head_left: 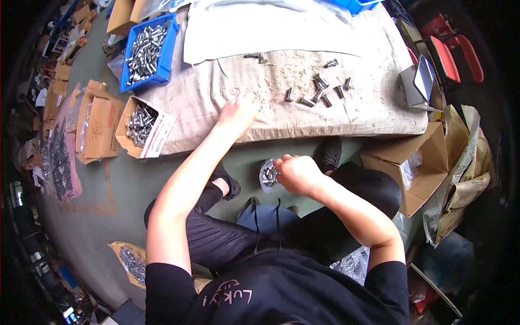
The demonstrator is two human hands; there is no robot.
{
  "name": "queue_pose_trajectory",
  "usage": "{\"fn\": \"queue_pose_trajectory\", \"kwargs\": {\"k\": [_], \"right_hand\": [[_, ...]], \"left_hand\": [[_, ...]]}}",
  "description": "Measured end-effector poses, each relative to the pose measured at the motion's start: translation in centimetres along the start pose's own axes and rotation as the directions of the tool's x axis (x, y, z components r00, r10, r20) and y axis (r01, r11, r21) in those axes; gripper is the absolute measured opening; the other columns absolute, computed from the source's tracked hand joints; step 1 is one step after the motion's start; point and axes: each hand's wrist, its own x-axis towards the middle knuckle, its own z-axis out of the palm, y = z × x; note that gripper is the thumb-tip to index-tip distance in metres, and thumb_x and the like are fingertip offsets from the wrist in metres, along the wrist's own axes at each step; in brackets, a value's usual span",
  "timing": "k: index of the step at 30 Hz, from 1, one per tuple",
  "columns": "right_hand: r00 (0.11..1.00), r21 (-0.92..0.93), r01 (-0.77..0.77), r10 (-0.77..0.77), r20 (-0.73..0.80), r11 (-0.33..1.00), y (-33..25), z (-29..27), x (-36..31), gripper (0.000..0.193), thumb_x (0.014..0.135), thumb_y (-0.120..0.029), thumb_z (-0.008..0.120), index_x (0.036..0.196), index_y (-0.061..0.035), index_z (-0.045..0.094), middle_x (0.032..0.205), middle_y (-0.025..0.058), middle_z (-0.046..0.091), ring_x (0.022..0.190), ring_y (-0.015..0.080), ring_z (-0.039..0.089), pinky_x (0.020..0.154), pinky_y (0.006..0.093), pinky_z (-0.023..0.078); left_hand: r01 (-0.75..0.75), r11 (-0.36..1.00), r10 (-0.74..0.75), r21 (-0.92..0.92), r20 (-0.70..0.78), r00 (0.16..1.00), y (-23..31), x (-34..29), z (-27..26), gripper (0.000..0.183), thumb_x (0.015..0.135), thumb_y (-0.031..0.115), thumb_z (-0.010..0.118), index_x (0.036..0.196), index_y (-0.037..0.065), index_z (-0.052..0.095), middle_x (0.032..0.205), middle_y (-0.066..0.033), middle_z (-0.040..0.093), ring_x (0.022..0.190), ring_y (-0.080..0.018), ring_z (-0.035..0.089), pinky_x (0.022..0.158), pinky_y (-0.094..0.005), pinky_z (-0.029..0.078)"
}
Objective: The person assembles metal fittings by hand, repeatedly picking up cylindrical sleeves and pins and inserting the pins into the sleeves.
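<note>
My left hand [240, 112] reaches over the near part of the cloth-covered table [206, 119]. Its fingers fade into the bright cloth, so whether they hold anything does not show. Below the table edge, my right hand [298, 173] is closed on the rim of a clear plastic bag [264, 186] with several metal bolts [270, 174] inside. To the right of my left hand, a loose group of dark metal bolts [319, 84] lies scattered on the cloth. A couple more bolts [262, 57] lie farther back, by the edge of a white sheet [271, 27].
At the table's left stand a blue bin [169, 57] full of bolts and an open carton [125, 122] of bolts. An open cardboard box [374, 157] stands right of my knee. A small upright device [417, 84] sits on the table's right edge, near a red chair [444, 59].
</note>
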Motion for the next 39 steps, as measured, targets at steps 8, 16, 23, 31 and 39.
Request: {"fn": "queue_pose_trajectory", "kwargs": {"k": [8,16,23,31,39], "right_hand": [[1.000,-0.033,0.016,-0.016,0.000,0.999,0.1,-0.7,-1.4,0.020,0.069,-0.007,0.056,0.088,-0.0023,0.058,0.083,0.0135,0.062,0.073,0.0271,0.063,0.062,0.0355,0.052],[0.996,-0.016,0.057,-0.058,-0.065,0.998,0.1,-0.7,-1.7,0.016,0.072,-0.010,0.056,0.085,-0.0032,0.060,0.081,0.0126,0.061,0.073,0.0255,0.063,0.060,0.0338,0.052],[0.994,0.024,0.072,-0.070,-0.087,0.997,0.0,-1.2,-1.8,0.018,0.071,-0.011,0.058,0.087,-0.0027,0.059,0.081,0.0112,0.061,0.076,0.0251,0.063,0.060,0.0352,0.052],[0.996,0.025,0.070,-0.068,-0.060,0.997,0.1,-1.2,-1.4,0.019,0.071,-0.012,0.059,0.088,-0.0026,0.059,0.084,0.0119,0.061,0.078,0.0249,0.063,0.061,0.0352,0.052],[0.995,0.028,0.072,-0.069,-0.077,0.997,-0.1,-0.7,-1.3,0.018,0.071,-0.013,0.058,0.087,-0.0035,0.060,0.083,0.0112,0.062,0.078,0.0246,0.063,0.061,0.0358,0.052]], "left_hand": [[0.222,0.770,-0.339,-0.598,-0.088,0.937,4.3,6.7,1.0,0.025,0.073,0.018,0.064,0.090,0.001,0.059,0.084,-0.0167,0.061,0.075,-0.0319,0.060,0.068,-0.0365,0.050],[0.319,0.899,-0.299,-0.301,0.113,0.948,6.5,11.0,1.3,0.021,0.072,0.009,0.057,0.090,-0.003,0.058,0.084,-0.0251,0.061,0.084,-0.0380,0.060,0.076,-0.0429,0.048],[0.344,0.891,-0.414,-0.295,-0.222,0.883,-1.6,12.7,-0.8,0.024,0.075,0.005,0.050,0.099,0.002,0.056,0.093,-0.0230,0.058,0.088,-0.0371,0.057,0.079,-0.0420,0.046],[0.284,0.938,-0.290,-0.198,0.002,0.957,-5.7,13.9,0.1,0.025,0.084,0.020,0.054,0.106,0.009,0.053,0.103,-0.0225,0.052,0.092,-0.0383,0.056,0.079,-0.0435,0.046],[0.383,0.883,-0.408,-0.270,-0.040,0.912,-4.6,15.3,0.3,0.029,0.077,0.022,0.055,0.101,0.005,0.056,0.094,-0.0236,0.058,0.089,-0.0367,0.059,0.078,-0.0417,0.048]]}}
